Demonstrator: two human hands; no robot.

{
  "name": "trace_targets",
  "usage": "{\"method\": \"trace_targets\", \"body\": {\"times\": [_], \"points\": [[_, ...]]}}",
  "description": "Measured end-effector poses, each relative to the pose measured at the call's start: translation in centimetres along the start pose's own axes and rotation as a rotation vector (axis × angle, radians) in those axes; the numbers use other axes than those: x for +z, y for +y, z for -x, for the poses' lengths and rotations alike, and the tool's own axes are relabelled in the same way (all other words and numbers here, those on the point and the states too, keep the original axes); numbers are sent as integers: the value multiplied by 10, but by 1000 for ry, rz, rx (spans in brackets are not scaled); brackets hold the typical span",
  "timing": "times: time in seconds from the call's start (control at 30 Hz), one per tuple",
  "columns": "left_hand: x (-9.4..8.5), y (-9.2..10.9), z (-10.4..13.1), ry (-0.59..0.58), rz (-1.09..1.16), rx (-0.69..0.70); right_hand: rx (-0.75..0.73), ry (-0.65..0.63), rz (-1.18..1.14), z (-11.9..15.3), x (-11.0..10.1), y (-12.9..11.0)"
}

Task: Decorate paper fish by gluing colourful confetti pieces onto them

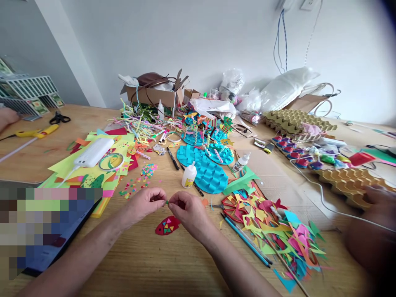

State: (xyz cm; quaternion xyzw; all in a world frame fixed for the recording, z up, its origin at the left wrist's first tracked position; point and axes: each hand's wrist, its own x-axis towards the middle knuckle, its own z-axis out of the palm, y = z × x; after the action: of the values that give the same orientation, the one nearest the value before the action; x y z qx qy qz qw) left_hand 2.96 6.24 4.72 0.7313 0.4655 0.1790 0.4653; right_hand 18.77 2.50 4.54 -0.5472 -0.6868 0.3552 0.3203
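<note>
My left hand (152,199) and my right hand (185,209) meet fingertip to fingertip above the table, both pinched closed. Between them shows a tiny green piece (167,202), perhaps paper; its shape is too small to make out. Just below lies a red paper fish (167,225) decorated with small coloured triangles, its tail end partly behind my right hand. A white glue bottle (189,175) stands upright beyond my right hand. Small confetti-like paper bits (133,187) are scattered past my left hand.
Blue textured ovals (210,175) with paper decorations lie ahead. Paper scraps (266,222) and blue pencils (246,239) are on the right, coloured sheets (102,181) and a tablet (71,231) on the left. Another person's hand (375,196) touches an egg tray (349,183); another hand (8,116) is far left.
</note>
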Motion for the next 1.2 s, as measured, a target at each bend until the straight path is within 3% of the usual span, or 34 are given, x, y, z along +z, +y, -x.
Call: {"method": "trace_targets", "body": {"times": [0.67, 1.0, 1.2], "points": [[9, 0, 3, -35, 42, 44, 86, -21, -136, 0, 3, 12], [11, -4, 3, -53, -29, 16, 55, 4, -48, 1, -1, 12], [15, -12, 4, -81, -62, -7, 43, -47, -29, 2, -1, 14]]}}
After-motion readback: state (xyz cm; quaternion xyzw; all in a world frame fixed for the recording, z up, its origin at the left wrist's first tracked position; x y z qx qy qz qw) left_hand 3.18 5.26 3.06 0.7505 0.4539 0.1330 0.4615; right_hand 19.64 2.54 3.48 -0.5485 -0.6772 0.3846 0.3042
